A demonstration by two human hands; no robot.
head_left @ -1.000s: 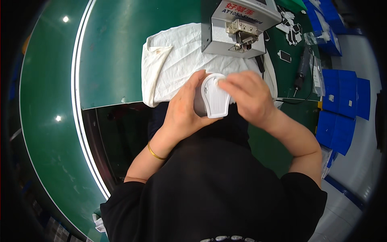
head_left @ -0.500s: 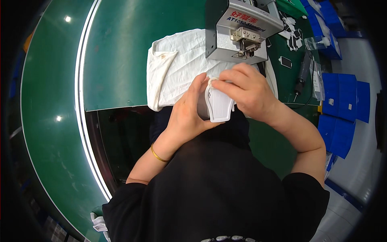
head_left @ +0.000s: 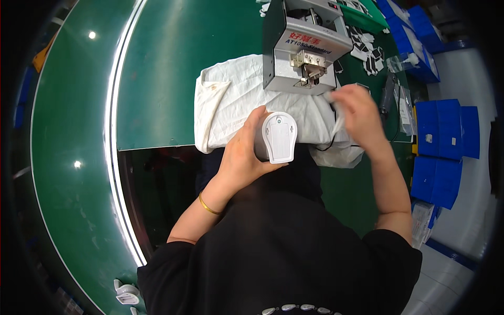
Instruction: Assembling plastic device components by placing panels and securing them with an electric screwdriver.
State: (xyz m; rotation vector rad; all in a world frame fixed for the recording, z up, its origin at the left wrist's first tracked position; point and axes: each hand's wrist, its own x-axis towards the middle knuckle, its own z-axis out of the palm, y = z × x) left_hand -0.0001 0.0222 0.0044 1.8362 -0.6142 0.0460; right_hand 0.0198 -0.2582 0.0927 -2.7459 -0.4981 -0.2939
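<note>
My left hand [head_left: 242,149] grips a white plastic housing [head_left: 281,137] by its sides. The housing's keyhole-shaped flat face, with a ribbed panel and small recesses, is turned up. To the right, apart from the housing, is my right hand [head_left: 359,113], smeared by motion. Its fingers are bent together at the tips, with something small and whitish at them that I cannot make out. The hand is near the front right corner of a grey bench machine [head_left: 307,58] with a metal head. Under the machine and in front of it lies a white cloth [head_left: 231,105].
A green bench [head_left: 157,94] carries the machine. At the back right are loose small white and black parts [head_left: 373,60] and a green tray [head_left: 362,18]. A dark electric screwdriver [head_left: 387,97] lies beside them. Blue bins [head_left: 441,128] stand at right. White parts [head_left: 127,293] sit lower left.
My right hand has left the housing's top end and moved right, beside the machine. My left hand keeps its hold on the housing, whose whole upper face now shows. The view has shifted slightly.
</note>
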